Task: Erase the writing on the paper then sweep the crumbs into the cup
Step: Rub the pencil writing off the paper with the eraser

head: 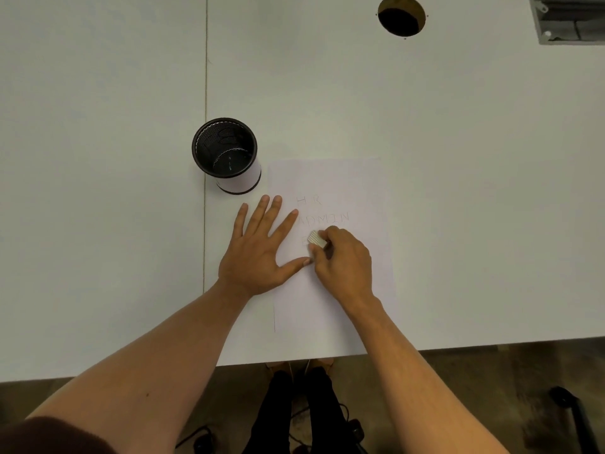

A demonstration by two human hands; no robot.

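Note:
A white sheet of paper (353, 188) lies on the table, with faint pencil lines reading "HR" and "ADMIN" (324, 218). My left hand (258, 250) rests flat on the paper's left edge, fingers spread. My right hand (340, 260) pinches a white eraser (317, 239) and holds it against the paper just below "ADMIN", where a third line of writing is mostly hidden. A black mesh cup (226, 155) stands upright just off the paper's upper left corner. No crumbs can be made out at this size.
The white table (114, 224) has a seam running down past the cup's left side. A round cable hole (401, 15) sits at the far edge, and a grey metal box (569, 18) at the top right. The table's near edge (491, 345) is below my hands.

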